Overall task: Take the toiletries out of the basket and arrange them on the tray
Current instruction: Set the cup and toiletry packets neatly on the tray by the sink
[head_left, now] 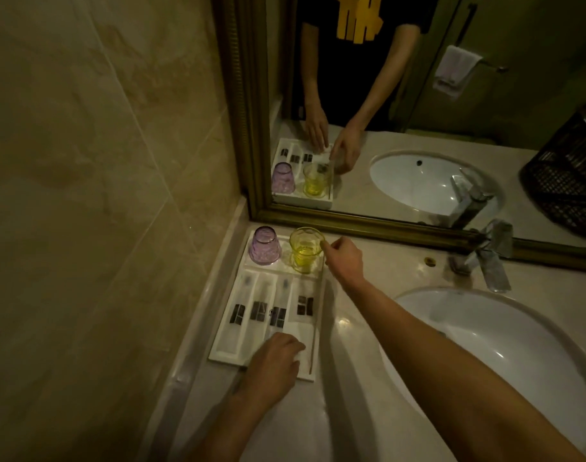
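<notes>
A white tray point(218, 353) lies on the counter against the left wall. On it, several white sachets point(258, 311) with dark labels lie side by side. At its far end stand a purple glass point(264, 245), upside down, and a yellow glass point(305, 250), upright. My right hand point(343, 258) pinches the yellow glass's rim at its right side. My left hand point(274, 365) rests on the tray's near right corner, fingers pressing a white packet point(301, 331). A thin wooden stick point(314, 345) lies along the tray's right edge. The basket shows only as a dark mesh reflection point(566, 181) in the mirror.
A white oval sink point(505, 345) fills the counter to the right, with a chrome faucet point(488, 255) behind it. A gold-framed mirror point(368, 225) runs along the back. A marble wall point(101, 195) closes the left side.
</notes>
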`<state>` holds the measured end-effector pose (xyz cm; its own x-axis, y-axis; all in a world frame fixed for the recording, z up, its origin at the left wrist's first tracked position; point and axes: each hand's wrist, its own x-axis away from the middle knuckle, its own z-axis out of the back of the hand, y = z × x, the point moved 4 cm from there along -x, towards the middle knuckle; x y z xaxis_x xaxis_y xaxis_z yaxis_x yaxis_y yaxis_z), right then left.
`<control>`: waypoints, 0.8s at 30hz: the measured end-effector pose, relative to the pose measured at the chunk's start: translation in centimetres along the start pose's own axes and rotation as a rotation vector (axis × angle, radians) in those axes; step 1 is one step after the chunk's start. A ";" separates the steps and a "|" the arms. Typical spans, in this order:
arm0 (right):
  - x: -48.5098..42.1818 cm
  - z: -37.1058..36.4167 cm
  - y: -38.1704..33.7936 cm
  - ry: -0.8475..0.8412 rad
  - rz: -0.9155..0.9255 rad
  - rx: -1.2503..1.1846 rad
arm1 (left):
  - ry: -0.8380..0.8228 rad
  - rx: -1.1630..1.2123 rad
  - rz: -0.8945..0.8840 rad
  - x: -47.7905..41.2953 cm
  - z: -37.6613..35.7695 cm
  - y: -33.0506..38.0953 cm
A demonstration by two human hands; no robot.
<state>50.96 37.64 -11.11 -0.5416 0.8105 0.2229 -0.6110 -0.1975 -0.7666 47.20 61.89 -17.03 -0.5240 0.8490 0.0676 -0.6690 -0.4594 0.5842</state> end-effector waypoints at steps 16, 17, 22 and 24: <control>0.3 3.5 -0.8 -0.185 0.149 0.118 | 0.298 0.545 0.510 -10.0 8.8 -0.4; 1.0 3.8 -0.8 -0.193 0.179 0.128 | 0.284 0.602 0.545 -10.8 8.6 0.0; 3.2 5.4 0.1 -0.193 0.196 0.149 | 0.223 0.616 0.535 -12.6 7.1 2.5; 3.5 6.0 0.6 -0.180 0.187 0.134 | 0.207 0.581 0.519 -12.6 6.6 3.1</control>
<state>45.21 37.08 -7.13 -0.7386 0.6444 0.1977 -0.5552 -0.4152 -0.7207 55.24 51.47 -10.71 -0.8181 0.4725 0.3278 0.0380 -0.5243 0.8507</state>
